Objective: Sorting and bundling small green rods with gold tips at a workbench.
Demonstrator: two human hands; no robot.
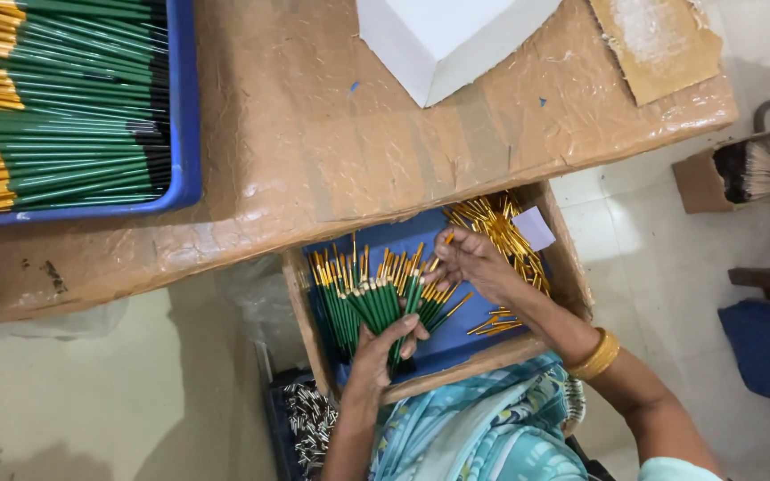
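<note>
Though fanned, green sticks point(363, 303) between both hands point(385, 352).

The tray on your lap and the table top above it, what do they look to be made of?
The tray looks like plain unfinished wood: pale brown walls with raw edges, and a blue lining on its floor. The table top seems wrapped in brown paper or card under glossy clear tape or plastic film; it shines and wrinkles. What lies beneath cannot be told.
</note>
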